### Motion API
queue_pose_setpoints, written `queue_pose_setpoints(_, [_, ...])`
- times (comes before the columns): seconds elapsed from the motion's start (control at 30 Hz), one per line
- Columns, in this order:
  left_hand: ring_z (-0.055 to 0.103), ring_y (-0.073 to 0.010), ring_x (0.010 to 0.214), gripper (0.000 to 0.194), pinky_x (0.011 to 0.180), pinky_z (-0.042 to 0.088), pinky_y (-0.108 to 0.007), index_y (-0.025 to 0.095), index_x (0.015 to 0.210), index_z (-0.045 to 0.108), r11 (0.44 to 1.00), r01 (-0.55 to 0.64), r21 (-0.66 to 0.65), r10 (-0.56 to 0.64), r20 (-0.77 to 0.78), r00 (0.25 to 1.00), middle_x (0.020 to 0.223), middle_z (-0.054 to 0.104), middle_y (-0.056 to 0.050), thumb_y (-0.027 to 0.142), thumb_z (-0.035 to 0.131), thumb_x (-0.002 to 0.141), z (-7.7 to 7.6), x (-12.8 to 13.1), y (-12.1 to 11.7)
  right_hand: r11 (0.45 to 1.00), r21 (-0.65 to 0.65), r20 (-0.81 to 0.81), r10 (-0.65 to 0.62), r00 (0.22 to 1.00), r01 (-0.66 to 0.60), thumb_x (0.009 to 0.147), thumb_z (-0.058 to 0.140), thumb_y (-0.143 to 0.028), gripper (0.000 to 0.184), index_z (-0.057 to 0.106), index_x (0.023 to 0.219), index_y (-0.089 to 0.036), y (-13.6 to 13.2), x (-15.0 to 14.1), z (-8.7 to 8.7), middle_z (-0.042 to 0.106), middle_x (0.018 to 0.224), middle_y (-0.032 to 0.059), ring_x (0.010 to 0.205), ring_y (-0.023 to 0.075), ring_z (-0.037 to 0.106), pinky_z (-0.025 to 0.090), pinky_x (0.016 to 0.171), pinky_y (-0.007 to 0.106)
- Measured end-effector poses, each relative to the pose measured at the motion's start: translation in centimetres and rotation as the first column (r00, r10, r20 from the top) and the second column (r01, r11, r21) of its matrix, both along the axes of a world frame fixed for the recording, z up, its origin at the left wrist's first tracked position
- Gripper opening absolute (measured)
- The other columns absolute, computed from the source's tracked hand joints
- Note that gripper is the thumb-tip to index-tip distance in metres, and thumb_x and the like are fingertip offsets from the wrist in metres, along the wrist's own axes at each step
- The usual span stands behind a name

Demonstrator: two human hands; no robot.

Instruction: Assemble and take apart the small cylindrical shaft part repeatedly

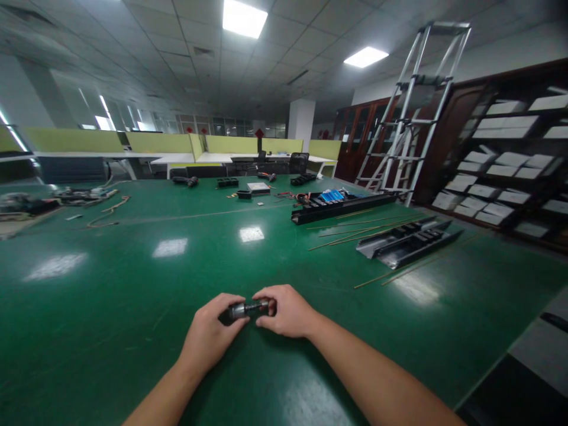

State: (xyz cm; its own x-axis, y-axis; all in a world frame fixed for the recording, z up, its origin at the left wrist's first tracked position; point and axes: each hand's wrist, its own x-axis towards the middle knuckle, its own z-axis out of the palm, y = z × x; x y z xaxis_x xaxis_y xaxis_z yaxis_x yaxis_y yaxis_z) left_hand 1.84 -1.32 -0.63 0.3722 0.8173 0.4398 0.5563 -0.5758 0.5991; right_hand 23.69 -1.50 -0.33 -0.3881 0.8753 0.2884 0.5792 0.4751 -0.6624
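Near the front middle of the green table (133, 284), a small cylindrical metal part (239, 310) with a narrower rod-like end lies level between my hands. My left hand (213, 331) grips its thick dark-and-silver end between thumb and fingers. The fingers of my right hand (286, 310) are curled around the thin end at the right. Both palms face inward, and the part's outer ends are partly hidden by the fingers. Its exact kind is too small to make out.
Black channels (412, 242) and thin brass-coloured rods (346, 238) lie to the right. Behind them is a long black channel (346, 207) with blue pieces. Small black parts (228, 182) stand at the back, and cables (110, 207) lie left. An aluminium ladder (406, 118) stands beyond.
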Motion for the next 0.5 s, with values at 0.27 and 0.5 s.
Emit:
queue_pose_setpoints(0.27, [0.063, -0.017, 0.093, 0.026, 0.083, 0.05, -0.027, 0.028, 0.106, 0.068, 0.998, 0.064, -0.014, -0.064, 0.014, 0.998, 0.101, 0.067, -0.001, 0.027, 0.07, 0.081, 0.14, 0.01, -0.21, 1.0, -0.012, -0.045, 0.025, 0.999, -0.026, 0.071, 0.072, -0.027, 0.029, 0.072, 0.099, -0.02, 0.23, 0.1, -0.48, 0.07, 0.078, 0.0009, 0.064, 0.0132, 0.061, 0.044, 0.059, 0.022])
queue_pose_setpoints(0.5, [0.063, -0.0163, 0.092, 0.026, 0.082, 0.05, -0.026, 0.028, 0.106, 0.068, 0.995, 0.094, -0.02, -0.093, 0.025, 0.995, 0.099, 0.068, -0.001, 0.027, 0.071, 0.08, 0.32, 0.19, -0.26, 0.998, 0.025, -0.096, 0.063, 0.993, -0.061, 0.072, 0.071, -0.024, 0.027, 0.072, 0.099, -0.019, 0.07, 0.0, -0.27, 0.071, 0.082, 0.002, 0.071, 0.014, 0.064, 0.046, 0.064, 0.022])
